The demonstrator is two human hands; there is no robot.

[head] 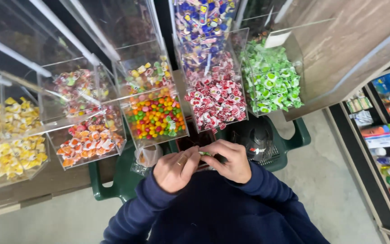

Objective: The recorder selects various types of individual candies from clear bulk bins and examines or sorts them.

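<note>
My left hand (174,168) and my right hand (231,160) meet close to my chest, in dark blue sleeves. Between their fingertips they pinch a small wrapped candy (205,154), mostly hidden; a green and white bit of wrapper shows. A ring sits on my left hand. Just above the hands stand clear plastic bins: multicoloured round candies (155,116), red and white wrapped candies (216,101), green wrapped candies (271,83).
More clear bins hold orange wrapped candies (90,142) and yellow ones (10,140) at the left, blue ones (203,18) behind. A green plastic chair (294,138) with a small plastic bag (146,158) sits below. A shelf of goods (384,135) runs along the right.
</note>
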